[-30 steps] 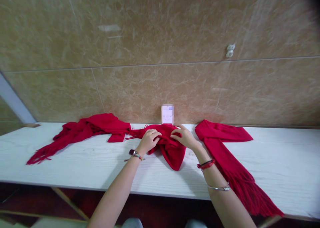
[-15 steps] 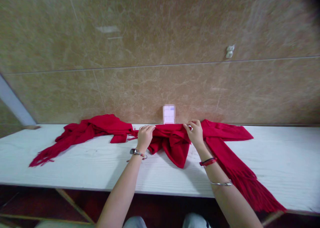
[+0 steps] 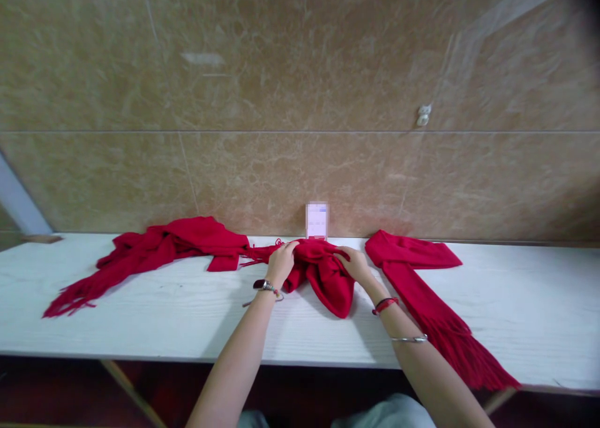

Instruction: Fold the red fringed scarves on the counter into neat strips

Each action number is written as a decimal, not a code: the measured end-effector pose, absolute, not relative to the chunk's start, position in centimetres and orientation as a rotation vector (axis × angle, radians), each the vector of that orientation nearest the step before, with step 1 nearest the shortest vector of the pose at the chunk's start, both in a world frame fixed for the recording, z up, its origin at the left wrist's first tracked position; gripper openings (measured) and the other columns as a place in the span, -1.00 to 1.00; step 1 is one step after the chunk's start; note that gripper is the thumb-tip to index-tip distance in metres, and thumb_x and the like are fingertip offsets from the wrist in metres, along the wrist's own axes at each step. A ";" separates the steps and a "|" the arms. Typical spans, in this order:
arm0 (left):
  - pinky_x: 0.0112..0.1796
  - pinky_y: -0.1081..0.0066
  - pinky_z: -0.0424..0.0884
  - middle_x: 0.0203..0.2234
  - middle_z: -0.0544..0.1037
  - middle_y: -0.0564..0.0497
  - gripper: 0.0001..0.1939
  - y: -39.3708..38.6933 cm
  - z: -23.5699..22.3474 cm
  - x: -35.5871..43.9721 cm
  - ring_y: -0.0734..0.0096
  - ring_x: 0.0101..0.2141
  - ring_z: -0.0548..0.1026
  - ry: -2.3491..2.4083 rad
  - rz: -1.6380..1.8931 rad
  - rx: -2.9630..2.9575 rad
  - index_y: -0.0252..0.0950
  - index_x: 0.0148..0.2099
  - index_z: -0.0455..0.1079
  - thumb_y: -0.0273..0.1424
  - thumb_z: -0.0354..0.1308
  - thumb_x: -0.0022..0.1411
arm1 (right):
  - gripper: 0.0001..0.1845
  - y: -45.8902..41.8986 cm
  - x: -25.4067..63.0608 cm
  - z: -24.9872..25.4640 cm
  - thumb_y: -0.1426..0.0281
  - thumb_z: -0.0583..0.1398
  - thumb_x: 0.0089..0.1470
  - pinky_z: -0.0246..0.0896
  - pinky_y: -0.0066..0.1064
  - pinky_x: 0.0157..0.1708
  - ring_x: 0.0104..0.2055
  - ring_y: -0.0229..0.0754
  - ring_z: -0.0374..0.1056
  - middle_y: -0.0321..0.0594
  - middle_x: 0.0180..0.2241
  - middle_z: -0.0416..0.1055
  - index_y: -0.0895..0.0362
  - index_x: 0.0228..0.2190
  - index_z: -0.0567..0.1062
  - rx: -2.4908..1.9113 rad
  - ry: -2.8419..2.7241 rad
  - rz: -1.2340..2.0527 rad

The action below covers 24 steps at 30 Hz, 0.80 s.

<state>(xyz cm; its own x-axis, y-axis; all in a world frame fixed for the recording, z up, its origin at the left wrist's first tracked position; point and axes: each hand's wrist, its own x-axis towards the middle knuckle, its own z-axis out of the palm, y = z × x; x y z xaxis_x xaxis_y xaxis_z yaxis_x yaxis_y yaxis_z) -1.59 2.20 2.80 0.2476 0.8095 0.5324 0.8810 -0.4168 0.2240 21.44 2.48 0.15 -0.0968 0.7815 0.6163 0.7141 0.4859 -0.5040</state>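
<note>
L hand (image 3: 282,263) palm-down at L of mid. scarf (image 3: 330,289), R hand (image 3: 355,267) bent-fingered at its R, forearms (image 3: 239,347) angled twd it

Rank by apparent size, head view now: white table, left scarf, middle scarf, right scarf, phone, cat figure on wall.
1. White table
2. Left scarf and right scarf: too close to rank; the right one is partly hidden
3. Middle scarf, partly covered
4. Phone
5. Cat figure
</note>
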 end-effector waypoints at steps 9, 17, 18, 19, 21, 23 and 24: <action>-0.27 0.48 0.35 -0.11 0.44 -0.04 -0.64 2.1 3.7 -0.7 0.40 -0.20 0.45 -1.537 -0.862 -2.305 -0.23 0.04 0.26 -0.58 -0.16 0.26 | -0.72 2.6 21.7 -1.3 0.40 0.03 0.04 0.25 -0.29 -0.19 -0.22 -0.12 0.38 -0.13 -0.27 0.49 0.14 -0.27 0.49 -1.210 -1.751 -0.064; -0.36 0.48 0.35 -0.14 0.44 -0.05 -0.64 1.9 3.9 -0.8 0.38 -0.25 0.46 -1.521 -0.800 -2.221 -0.21 0.06 0.24 -0.55 -0.16 0.27 | -0.75 2.5 22.1 -1.7 0.35 0.02 0.08 0.25 -0.28 -0.26 -0.30 -0.12 0.32 -0.12 -0.35 0.41 0.13 -0.32 0.47 -1.156 -1.731 -0.088; -0.35 0.47 0.35 -0.15 0.44 -0.05 -0.64 2.0 3.8 -0.8 0.38 -0.25 0.46 -1.523 -0.804 -2.199 -0.22 0.05 0.25 -0.56 -0.16 0.27 | -0.76 2.4 22.2 -1.8 0.35 0.02 0.08 0.25 -0.28 -0.25 -0.29 -0.13 0.31 -0.12 -0.34 0.39 0.12 -0.32 0.46 -1.143 -1.740 -0.091; -0.32 0.46 0.35 -0.17 0.45 -0.05 -0.64 2.1 3.8 -0.9 0.36 -0.25 0.45 -1.522 -0.809 -2.175 -0.23 0.04 0.27 -0.57 -0.15 0.26 | -0.76 2.2 22.3 -1.8 0.36 0.02 0.08 0.24 -0.27 -0.22 -0.27 -0.12 0.29 -0.12 -0.32 0.37 0.12 -0.30 0.45 -1.127 -1.744 -0.094; -0.25 0.41 0.34 -0.22 0.46 -0.06 -0.65 2.4 3.7 -1.0 0.33 -0.23 0.43 -1.488 -0.820 -2.144 -0.26 0.01 0.30 -0.59 -0.13 0.24 | -0.73 1.9 22.4 -1.8 0.36 0.01 0.09 0.22 -0.24 -0.15 -0.20 -0.12 0.27 -0.10 -0.26 0.33 0.13 -0.21 0.42 -1.095 -1.722 -0.105; -0.19 0.37 0.32 -0.24 0.46 -0.07 -0.64 2.7 3.4 -1.0 0.30 -0.21 0.41 -1.408 -0.835 -2.145 -0.29 0.01 0.31 -0.61 -0.12 0.22 | -0.69 1.5 22.3 -1.6 0.33 0.01 0.10 0.18 -0.21 -0.09 -0.14 -0.11 0.23 -0.09 -0.20 0.28 0.13 -0.14 0.38 -1.071 -1.689 -0.117; -0.17 0.35 0.31 -0.23 0.45 -0.08 -0.62 2.8 3.3 -0.9 0.30 -0.20 0.41 -1.363 -0.848 -2.152 -0.29 0.02 0.30 -0.62 -0.12 0.21 | -0.68 1.3 22.0 -1.3 0.32 0.01 0.11 0.16 -0.20 -0.07 -0.11 -0.11 0.22 -0.09 -0.18 0.26 0.12 -0.12 0.37 -1.058 -1.689 -0.118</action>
